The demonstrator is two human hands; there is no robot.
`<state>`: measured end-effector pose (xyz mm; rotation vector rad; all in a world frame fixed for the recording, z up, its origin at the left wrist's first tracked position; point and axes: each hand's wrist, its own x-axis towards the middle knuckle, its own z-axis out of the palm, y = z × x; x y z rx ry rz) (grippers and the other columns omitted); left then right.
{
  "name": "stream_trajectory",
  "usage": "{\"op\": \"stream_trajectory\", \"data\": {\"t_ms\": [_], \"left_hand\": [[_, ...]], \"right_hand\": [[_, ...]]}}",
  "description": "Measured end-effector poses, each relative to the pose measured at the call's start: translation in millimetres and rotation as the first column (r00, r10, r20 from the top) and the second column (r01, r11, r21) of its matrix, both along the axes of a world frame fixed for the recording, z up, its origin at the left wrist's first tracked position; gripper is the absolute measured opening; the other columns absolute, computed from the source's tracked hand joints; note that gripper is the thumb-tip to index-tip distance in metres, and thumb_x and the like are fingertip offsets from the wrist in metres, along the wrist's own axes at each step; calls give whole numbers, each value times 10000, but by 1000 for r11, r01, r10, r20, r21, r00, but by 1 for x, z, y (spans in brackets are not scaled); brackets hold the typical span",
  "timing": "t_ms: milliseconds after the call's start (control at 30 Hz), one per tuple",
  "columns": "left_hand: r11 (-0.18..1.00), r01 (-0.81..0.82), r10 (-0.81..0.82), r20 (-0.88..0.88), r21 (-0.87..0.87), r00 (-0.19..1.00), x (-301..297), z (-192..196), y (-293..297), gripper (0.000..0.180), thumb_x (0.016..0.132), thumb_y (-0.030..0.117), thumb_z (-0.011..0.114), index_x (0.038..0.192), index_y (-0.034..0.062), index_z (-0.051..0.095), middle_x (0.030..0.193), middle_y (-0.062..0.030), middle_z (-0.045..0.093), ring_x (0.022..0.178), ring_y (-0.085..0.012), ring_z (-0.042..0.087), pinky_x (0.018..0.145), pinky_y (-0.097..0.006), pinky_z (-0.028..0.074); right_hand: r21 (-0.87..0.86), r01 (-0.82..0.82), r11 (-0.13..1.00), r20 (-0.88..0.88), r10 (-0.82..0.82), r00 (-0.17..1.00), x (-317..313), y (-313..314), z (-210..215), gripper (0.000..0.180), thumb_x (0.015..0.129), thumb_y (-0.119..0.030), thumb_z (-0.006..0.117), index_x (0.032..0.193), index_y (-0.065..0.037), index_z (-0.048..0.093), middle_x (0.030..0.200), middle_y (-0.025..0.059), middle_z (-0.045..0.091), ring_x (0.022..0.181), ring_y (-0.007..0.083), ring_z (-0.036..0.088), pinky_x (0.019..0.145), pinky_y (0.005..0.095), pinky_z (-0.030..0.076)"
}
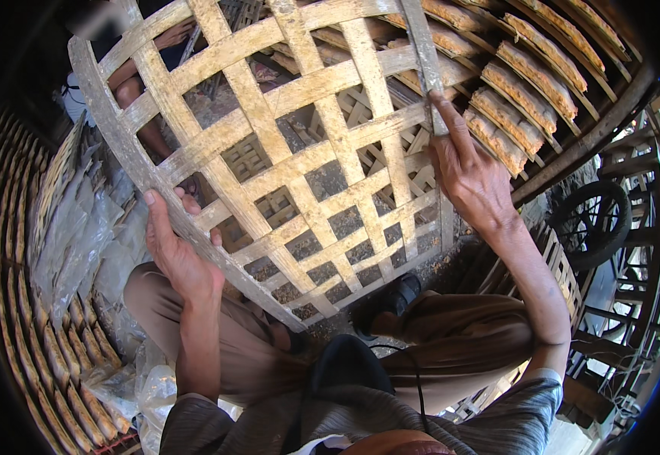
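Note:
A large lattice rack (261,114) of flat, pale woven slats, with greyish side rails, is held tilted in front of me above my knees. My left hand (182,258) is closed round its left rail, thumb on the near face and fingertips showing through the gaps. On the opposite rail, my right hand (472,178) grips the edge with the index finger stretched along it; its other fingers are partly hidden. Between the slats I see only floor and other things behind, and nothing lies on the rack.
At the upper right, tilted rows of orange-brown slabs (508,121) come close to my right hand. More slab rows (61,364) stand at the left, beside crumpled clear plastic sheets (79,235). A black wheel (591,220) is at the right. Another person's arm (129,91) shows behind the rack.

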<state>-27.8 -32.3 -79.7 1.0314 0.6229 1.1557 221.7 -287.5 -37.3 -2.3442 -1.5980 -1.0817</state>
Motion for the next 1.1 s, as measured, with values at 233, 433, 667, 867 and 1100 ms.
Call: {"op": "stream_trajectory", "data": {"t_ms": [233,433,667,867,1100], "left_hand": [[998,-65,65,9,4,998,2,2,4,487,1039,563,573,1149,90,612,844,23,573,738,-64,550,461,-244,384],[1000,-29,29,10,2,1000,0,0,8,464,1040,556,577,1151,106,609,848,30,574,743,-56,551,466,-235,379],[1000,-14,15,33,-18,999,1,2,7,482,1045,556,561,1121,84,617,816,6,584,670,-93,557,436,-268,401],[999,16,-16,3,39,1000,-4,4,10,474,1047,547,562,1085,80,634,809,-7,593,717,-88,570,427,-274,409],[988,120,-121,-2,94,993,-1,1,-1,423,1084,471,526,1073,64,639,818,-29,603,721,-91,577,421,-262,438]], "right_hand": [[203,-44,978,-333,111,936,18,-29,2,183,992,-206,687,984,-24,700,1221,120,680,753,283,720,606,397,593],[275,-158,948,-195,216,957,11,-12,-1,264,915,-155,763,1174,-115,730,1310,88,639,944,270,725,698,378,640],[79,-149,986,-99,157,983,7,-13,11,143,858,-86,804,976,-52,731,1107,107,653,884,230,705,698,354,589],[248,-221,943,-272,286,919,-9,-3,16,193,892,-123,782,1074,-61,768,933,67,679,737,233,664,626,372,564],[146,-392,908,-484,411,772,-4,19,5,221,937,-124,752,1136,-28,758,798,118,725,680,227,710,597,374,538]]}}
